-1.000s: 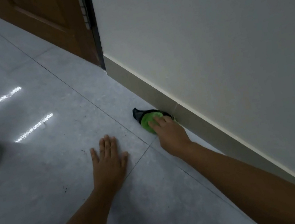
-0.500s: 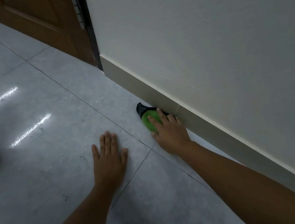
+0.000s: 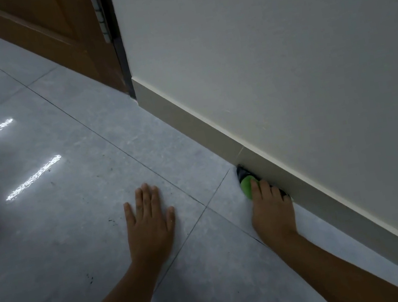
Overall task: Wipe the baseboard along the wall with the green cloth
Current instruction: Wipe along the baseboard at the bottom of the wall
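My left hand [image 3: 149,225] lies flat and open on the floor tile [image 3: 77,250]. My right hand [image 3: 273,213] presses the green cloth [image 3: 246,187] against the baseboard [image 3: 186,116]; it looks soft and light, probably best held under a flat palm. Beyond, the baseboard runs clear to the door frame [image 3: 122,58].

Glossy pale grey tiled floor [image 3: 78,223] with thin dark grout lines, two bright streaks of reflected light [image 3: 33,177] on its left side, plain off-white wall [image 3: 282,57] on the right, brown wooden door [image 3: 54,30] at the top, scattered dark specks on the tiles
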The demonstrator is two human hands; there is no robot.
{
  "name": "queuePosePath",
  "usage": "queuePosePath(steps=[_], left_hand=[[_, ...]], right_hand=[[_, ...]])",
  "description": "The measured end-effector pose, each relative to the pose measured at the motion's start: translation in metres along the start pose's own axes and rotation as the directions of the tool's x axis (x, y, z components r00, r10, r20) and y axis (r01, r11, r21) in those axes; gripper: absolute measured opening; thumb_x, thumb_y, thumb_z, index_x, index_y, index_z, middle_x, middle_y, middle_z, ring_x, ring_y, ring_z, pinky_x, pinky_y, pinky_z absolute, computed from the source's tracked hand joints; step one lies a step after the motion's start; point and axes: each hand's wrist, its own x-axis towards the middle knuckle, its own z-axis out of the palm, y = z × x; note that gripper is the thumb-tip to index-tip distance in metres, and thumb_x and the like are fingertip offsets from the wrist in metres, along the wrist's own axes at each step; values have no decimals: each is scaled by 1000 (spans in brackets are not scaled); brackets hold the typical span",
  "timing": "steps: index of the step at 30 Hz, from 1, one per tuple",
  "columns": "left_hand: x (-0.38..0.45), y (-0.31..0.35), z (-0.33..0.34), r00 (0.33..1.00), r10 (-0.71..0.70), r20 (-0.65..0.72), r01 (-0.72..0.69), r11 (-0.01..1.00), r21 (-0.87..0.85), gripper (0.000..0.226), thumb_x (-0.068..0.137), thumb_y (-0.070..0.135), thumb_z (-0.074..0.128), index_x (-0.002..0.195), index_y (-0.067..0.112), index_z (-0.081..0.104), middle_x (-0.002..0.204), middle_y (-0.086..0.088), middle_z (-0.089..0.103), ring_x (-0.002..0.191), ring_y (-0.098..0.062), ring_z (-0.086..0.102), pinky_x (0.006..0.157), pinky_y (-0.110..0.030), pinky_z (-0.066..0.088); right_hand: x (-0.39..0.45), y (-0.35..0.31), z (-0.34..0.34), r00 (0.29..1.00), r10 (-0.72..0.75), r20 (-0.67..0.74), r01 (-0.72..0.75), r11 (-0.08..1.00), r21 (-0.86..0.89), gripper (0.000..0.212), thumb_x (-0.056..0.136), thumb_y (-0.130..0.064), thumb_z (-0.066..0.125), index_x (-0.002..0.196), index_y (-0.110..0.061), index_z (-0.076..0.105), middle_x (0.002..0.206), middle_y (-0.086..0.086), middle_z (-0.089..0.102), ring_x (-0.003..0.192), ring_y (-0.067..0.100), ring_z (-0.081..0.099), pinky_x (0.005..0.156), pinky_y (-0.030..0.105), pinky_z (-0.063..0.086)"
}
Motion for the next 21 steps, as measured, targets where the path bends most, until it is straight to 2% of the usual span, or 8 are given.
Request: queuePosePath(steps=[2,3,6,8,10,13,17,21], left_hand=[[0,-1,1,1000,-1,13,1,1000,11,69,97,50,11,150,6,12,158,-12,5,147,-24,0,117,-49,0],[0,-1,0,1000,-4,20,4,1000,10,69,97,50,11,150,6,11,158,-12,4,147,-24,-1,117,-48,-1],[2,1,-6,997,-9,74,8,1000,12,70,95,50,8,148,5,9,157,-13,4,145,-25,-2,117,-48,-3],[5,2,-16,992,1,128,-8,999,53,71,91,50,3,144,4,5,156,-15,6,142,-27,-5,116,-49,-1],[9,3,-38,984,17,176,-38,992,119,75,84,51,-8,142,5,-4,156,-16,-2,140,-25,-13,116,-49,-5],[19,1,-82,981,-30,193,-12,977,213,75,84,49,-17,146,8,-14,154,-13,-19,142,-25,-20,116,-48,-10],[22,-6,-155,985,-92,144,49,960,274,62,100,43,5,150,10,-8,158,-13,-15,145,-26,-16,117,-48,-8],[17,-29,-235,991,-131,14,120,945,303,62,100,44,7,151,10,-4,159,-12,-11,145,-25,-14,116,-47,-9]], right_hand=[[7,-10,-3,1000,19,18,-19,1000,-1,50,74,-11,32,117,-4,57,97,15,62,76,32,58,60,40,47],[9,-11,-4,999,16,33,-16,1000,-3,50,75,-11,32,116,-4,58,95,15,61,75,32,58,60,40,47],[11,-7,-12,991,4,133,-3,1000,-9,47,75,-5,55,121,-3,57,100,16,61,80,33,59,62,42,50],[17,-2,-21,978,-37,208,32,999,27,54,82,-6,53,135,-8,44,116,15,55,98,33,55,76,43,49],[26,-1,-38,957,-148,249,135,989,68,58,90,-9,46,145,-16,28,129,10,47,112,29,46,88,39,44],[40,-17,-74,935,-284,213,265,958,114,62,89,-6,46,146,-21,27,132,7,47,114,28,44,90,37,42],[56,-60,-130,905,-379,193,327,910,257,64,86,-1,46,145,-19,31,136,9,48,116,29,48,93,39,44],[57,-111,-194,922,-386,41,356,884,304,49,88,-7,46,135,-19,45,121,8,57,105,28,52,83,39,49]])
